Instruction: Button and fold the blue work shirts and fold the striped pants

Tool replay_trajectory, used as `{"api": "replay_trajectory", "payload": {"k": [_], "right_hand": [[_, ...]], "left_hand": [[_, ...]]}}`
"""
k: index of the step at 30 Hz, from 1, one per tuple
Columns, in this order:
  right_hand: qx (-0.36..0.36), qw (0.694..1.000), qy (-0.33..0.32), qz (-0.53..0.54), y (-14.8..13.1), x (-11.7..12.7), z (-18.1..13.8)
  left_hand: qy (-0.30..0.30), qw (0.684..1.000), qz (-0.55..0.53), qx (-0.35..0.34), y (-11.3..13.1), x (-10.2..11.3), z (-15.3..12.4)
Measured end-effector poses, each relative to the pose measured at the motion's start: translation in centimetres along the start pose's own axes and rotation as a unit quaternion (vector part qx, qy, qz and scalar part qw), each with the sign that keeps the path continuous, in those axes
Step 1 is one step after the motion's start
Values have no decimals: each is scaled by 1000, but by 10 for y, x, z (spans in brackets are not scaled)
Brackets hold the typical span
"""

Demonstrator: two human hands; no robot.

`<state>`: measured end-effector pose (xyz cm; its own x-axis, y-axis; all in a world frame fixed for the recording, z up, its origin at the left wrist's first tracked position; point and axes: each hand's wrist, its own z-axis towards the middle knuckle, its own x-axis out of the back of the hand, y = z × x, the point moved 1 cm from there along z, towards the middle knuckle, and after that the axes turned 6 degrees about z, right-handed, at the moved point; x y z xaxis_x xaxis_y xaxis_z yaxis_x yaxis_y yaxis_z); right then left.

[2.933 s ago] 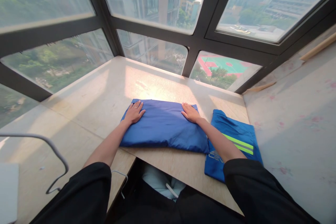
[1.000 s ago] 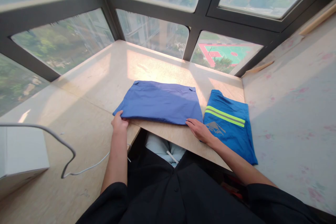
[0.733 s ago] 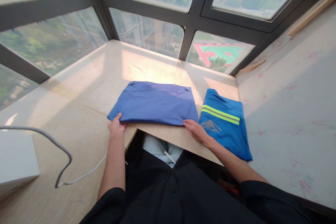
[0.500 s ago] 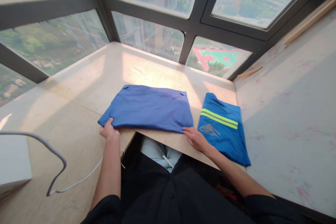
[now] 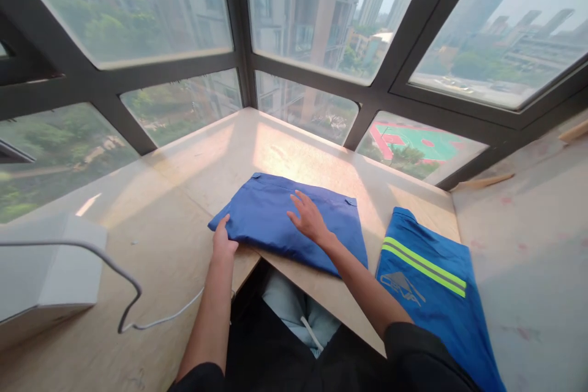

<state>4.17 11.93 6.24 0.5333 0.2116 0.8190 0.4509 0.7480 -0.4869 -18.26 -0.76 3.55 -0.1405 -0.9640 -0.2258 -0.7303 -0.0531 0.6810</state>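
A folded purplish-blue garment (image 5: 271, 220), with a small tab near each end of its far edge, lies flat on the wooden surface before me. At its near left corner my left hand (image 5: 223, 241) pinches the cloth, thumb on top and the other fingers mostly hidden. My right hand (image 5: 307, 218) is over the middle of the garment with fingers stretched and apart, holding nothing. Whether its palm touches the cloth I cannot tell. To the right lies a second folded garment (image 5: 427, 245), brighter blue, with a yellow-green and grey reflective stripe and grey "CEVA" lettering.
The wooden surface (image 5: 169, 257) has a near edge with a notch by my lap. A white box (image 5: 68, 269) and a grey-white cable (image 5: 133, 294) are at left. Windows enclose the far side, and a papered wall (image 5: 528, 269) stands at right.
My right hand has left the garment's near right corner and moved up and inward over its middle, fingers opening. My left hand stays at the left corner. The camera view has shifted.
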Motion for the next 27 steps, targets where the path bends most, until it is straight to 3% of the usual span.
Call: {"api": "replay_trajectory", "payload": {"k": [3,7,12,16,21,27], "right_hand": [[-61,996,-39,-47,21,-35,41],[-108,986,-92,-92,50,-65,42],[-64,992,-47,-96,70,-72,24],[-44,993,-48,-94,75,-68,19],[-47,990,-62,-117,75,-65,16],[-37,989,-73,-122,74,-63,2]], "left_hand": [[50,999,3,-15,-4,6,9],[126,991,2,-40,-9,16,23],[176,982,-2,-70,-6,19,36],[186,980,-17,-73,2,17,38],[114,992,-51,-37,11,17,28],[-78,995,-35,58,6,24,3]]}}
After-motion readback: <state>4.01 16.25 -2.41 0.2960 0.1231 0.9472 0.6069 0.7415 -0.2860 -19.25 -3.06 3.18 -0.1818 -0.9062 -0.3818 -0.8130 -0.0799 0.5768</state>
